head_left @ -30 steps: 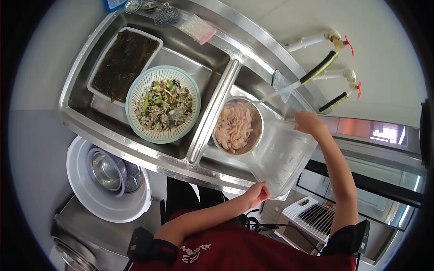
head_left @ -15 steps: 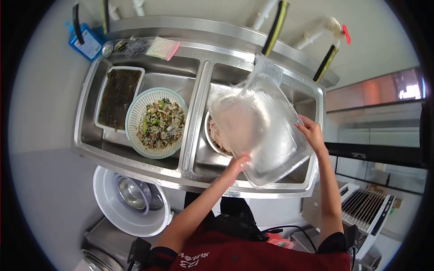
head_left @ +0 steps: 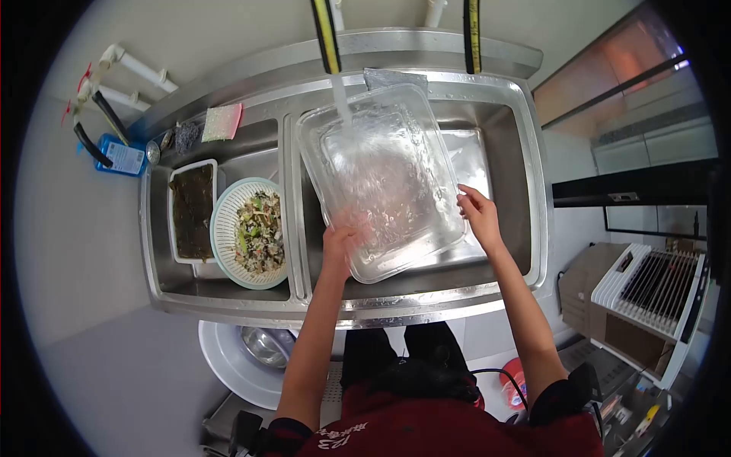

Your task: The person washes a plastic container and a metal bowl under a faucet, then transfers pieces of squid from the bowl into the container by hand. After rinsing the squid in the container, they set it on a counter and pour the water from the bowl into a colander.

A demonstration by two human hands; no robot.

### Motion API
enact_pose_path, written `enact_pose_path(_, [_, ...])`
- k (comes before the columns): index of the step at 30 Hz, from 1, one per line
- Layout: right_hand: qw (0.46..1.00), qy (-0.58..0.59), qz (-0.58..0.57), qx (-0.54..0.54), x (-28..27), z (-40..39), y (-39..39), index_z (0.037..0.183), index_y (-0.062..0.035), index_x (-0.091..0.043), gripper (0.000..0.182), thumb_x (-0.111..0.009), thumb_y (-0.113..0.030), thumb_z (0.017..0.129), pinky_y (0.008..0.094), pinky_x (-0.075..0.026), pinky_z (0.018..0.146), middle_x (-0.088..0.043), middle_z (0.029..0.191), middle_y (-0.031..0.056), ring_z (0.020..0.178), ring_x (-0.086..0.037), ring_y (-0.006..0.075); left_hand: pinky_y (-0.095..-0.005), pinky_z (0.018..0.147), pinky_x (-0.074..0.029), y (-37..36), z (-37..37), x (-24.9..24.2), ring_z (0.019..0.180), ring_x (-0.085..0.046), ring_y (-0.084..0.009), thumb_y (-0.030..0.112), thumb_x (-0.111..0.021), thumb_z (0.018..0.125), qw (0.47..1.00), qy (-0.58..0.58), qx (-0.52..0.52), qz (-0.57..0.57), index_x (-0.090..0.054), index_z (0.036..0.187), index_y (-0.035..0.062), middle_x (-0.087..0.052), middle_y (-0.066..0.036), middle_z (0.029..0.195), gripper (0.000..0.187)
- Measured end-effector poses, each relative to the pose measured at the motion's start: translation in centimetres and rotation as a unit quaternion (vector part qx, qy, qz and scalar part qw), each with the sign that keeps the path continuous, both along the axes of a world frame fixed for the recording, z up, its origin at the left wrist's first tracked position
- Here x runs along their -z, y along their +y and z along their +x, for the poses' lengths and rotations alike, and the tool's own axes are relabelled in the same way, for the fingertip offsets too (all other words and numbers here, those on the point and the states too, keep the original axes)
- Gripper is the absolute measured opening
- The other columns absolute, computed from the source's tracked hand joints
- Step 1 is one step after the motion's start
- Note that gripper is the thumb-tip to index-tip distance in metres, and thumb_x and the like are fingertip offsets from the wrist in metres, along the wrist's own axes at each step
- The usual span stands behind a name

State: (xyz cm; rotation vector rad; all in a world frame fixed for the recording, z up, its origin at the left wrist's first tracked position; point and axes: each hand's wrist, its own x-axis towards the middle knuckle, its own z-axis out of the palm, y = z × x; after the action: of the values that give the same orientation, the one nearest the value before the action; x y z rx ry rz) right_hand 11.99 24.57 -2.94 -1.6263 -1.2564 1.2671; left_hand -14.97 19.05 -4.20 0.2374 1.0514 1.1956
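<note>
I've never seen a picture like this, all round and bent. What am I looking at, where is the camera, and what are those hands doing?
No machine here: a person wears a wide-angle camera on the head, looking down, which bends the edges. Both bare hands hold a clear plastic tub over the right basin of a steel double sink, the left hand at its near edge, the right hand at its right side. Water from a hose runs into the tub. In the left basin sit a pale green colander of mixed chopped food and a white tray of dark greens. A white basin stands on the floor.
</note>
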Motion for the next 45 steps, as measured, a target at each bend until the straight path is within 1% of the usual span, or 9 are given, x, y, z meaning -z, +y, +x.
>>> enact_pose_path(9, [0.993, 0.065, -0.056, 0.087, 1.3, 4.8, -3.3, 0.106, -0.0034, -0.053, 0.027, -0.05, -0.016, 0.082, 0.0237, -0.045, 0.065, -0.059, 0.086, 0.0055, 0.077, -0.056, 0.0126, -0.0287, 0.077, -0.042, 0.7, 3.6, -2.9, 0.091, -0.054, -0.0222, 0.004, -0.048, 0.068, 0.982, 0.183, 0.037, 0.034, -0.038, 0.118, 0.0004, -0.053, -0.014, 0.103, 0.051])
enact_pose_path(15, [0.992, 0.052, -0.034, 0.109, 1.4, 6.5, -1.5, 0.1, -0.0025, -0.055, 0.023, -0.05, -0.015, 0.081, 0.024, -0.044, 0.064, -0.059, 0.084, 0.0051, 0.076, -0.055, 0.0117, -0.0267, 0.081, -0.04, -1.6, 4.7, -1.7, 0.093, -0.054, -0.0193, 0.002, -0.05, 0.071, 0.832, 0.508, 0.028, 0.223, -0.04, 0.114, -0.0031, -0.055, -0.015, 0.1, 0.045])
enact_pose_path(18, [0.995, 0.002, 0.047, 0.083, 1.7, 5.4, 2.2, 0.094, -0.001, -0.057, 0.018, -0.053, -0.011, 0.079, 0.0222, -0.043, 0.064, -0.06, 0.081, 0.0049, 0.074, -0.053, 0.0091, -0.0273, 0.077, -0.042, -2.0, 4.1, -1.0, 0.092, -0.054, -0.0195, 0.002, -0.051, 0.07, 0.89, 0.42, -0.03, 0.173, -0.039, 0.115, -0.0023, -0.054, -0.016, 0.1, 0.047])
enact_pose_path(20, [0.99, -0.035, 0.124, 0.065, 1.9, 4.1, 5.7, 0.093, -0.0009, -0.057, 0.017, -0.054, -0.01, 0.078, 0.0233, -0.044, 0.064, -0.059, 0.084, 0.0063, 0.076, -0.055, 0.0116, -0.0297, 0.074, -0.043, -1.9, 3.1, -0.1, 0.088, -0.056, -0.0217, 0.0, -0.051, 0.068, 0.98, 0.178, -0.081, 0.031, -0.037, 0.119, -0.0003, -0.054, -0.016, 0.099, 0.053])
enact_pose_path(23, [0.982, -0.101, 0.162, -0.004, -0.7, 0.1, 10.6, 0.094, -0.0019, -0.056, 0.019, -0.056, -0.009, 0.076, 0.029, -0.043, 0.074, -0.057, 0.095, 0.011, 0.087, -0.054, 0.0207, -0.0328, 0.074, -0.045, -2.3, 1.9, 0.5, 0.087, -0.056, -0.0267, 0.008, -0.049, 0.07, 0.992, 0.095, -0.072, -0.046, -0.034, 0.12, 0.0019, -0.054, -0.016, 0.1, 0.053])
enact_pose_path(31, [0.684, -0.559, 0.409, -0.228, 2.9, -6.8, 19.9, 0.11, -0.0103, -0.047, 0.037, -0.051, -0.009, 0.072, 0.0367, -0.033, 0.09, -0.046, 0.113, 0.0117, 0.107, -0.041, 0.0284, -0.0341, 0.071, -0.045, -3.5, 0.8, 1.8, 0.085, -0.057, -0.0294, 0.006, -0.048, 0.071, 0.993, 0.001, -0.076, -0.09, -0.029, 0.124, 0.0015, -0.053, -0.019, 0.103, 0.056])
enact_pose_path(33, [0.725, -0.482, 0.422, -0.252, 2.0, -6.7, 21.4, 0.082, -0.0074, -0.055, 0.013, -0.052, -0.006, 0.07, 0.037, -0.038, 0.077, -0.055, 0.081, 0.0064, 0.08, -0.049, 0.0257, -0.0361, 0.073, -0.045, -4.2, 0.7, 1.7, 0.09, -0.056, -0.0325, 0.009, -0.044, 0.071, 0.995, 0.029, -0.056, -0.074, -0.028, 0.125, 0.0028, -0.051, -0.02, 0.106, 0.056])
enact_pose_path(39, [0.823, -0.31, 0.348, -0.326, -2.7, -13.9, 15.2, 0.08, -0.0023, -0.057, 0.017, -0.061, -0.005, 0.064, 0.0365, -0.042, 0.069, -0.054, 0.08, 0.0131, 0.077, -0.05, 0.0297, -0.0343, 0.075, -0.045, -2.6, 0.7, 1.1, 0.088, -0.057, -0.0306, 0.005, -0.042, 0.069, 0.993, -0.042, 0.001, -0.114, -0.03, 0.122, -0.0008, -0.052, -0.02, 0.104, 0.054])
enact_pose_path(45, [0.744, -0.29, 0.403, -0.448, -1.7, -16.4, 13.1, 0.088, -0.002, -0.054, 0.022, -0.058, -0.007, 0.067, 0.0365, -0.041, 0.074, -0.053, 0.088, 0.0144, 0.084, -0.049, 0.0293, -0.0315, 0.075, -0.044, -2.1, 0.3, 0.0, 0.093, -0.055, -0.0284, 0.002, -0.043, 0.065, 0.992, -0.017, 0.074, -0.105, -0.032, 0.12, -0.0016, -0.05, -0.018, 0.107, 0.056])
